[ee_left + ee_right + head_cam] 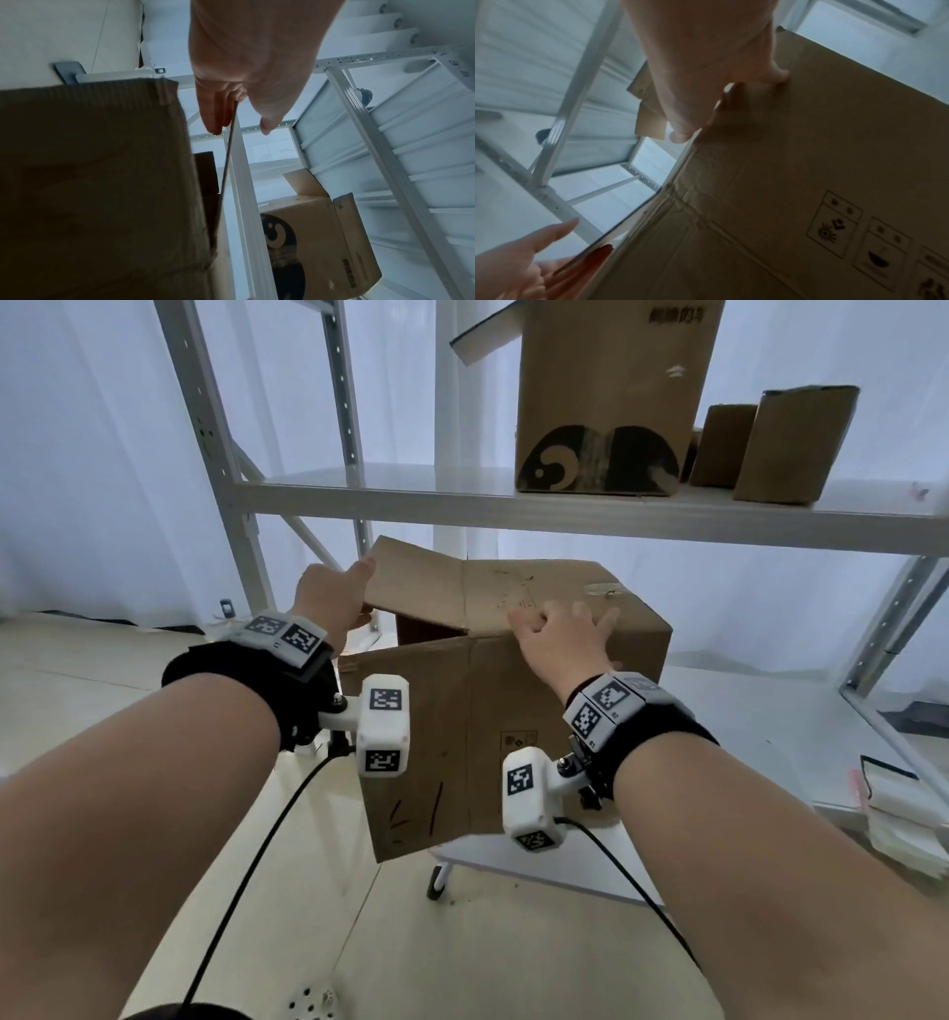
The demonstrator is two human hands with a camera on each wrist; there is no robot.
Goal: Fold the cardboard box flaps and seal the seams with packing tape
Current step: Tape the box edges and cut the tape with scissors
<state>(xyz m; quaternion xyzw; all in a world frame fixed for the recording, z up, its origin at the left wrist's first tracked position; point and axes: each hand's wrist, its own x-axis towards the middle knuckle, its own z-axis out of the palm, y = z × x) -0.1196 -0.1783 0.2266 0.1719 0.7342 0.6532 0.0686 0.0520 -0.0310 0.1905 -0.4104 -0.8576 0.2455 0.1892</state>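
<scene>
Cardboard box (508,711) stands on the corner of a low white table (744,737), overhanging its edge at 6 o'clock. The left hand (334,603) pinches the raised flap (416,588) at 10 o'clock, thumb above and fingers beneath. The right hand (560,629) lies spread on the folded flap (544,593), holding nothing. Risks: downward pressure could tip the overhanging box; releasing the right flap may let it spring up. No tape is visible.

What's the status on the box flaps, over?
Left hand pinches the raised flap by its edge. Right hand presses flat on the folded flap. Cardboard box untaped, no tape in view. Nothing in the way.
</scene>
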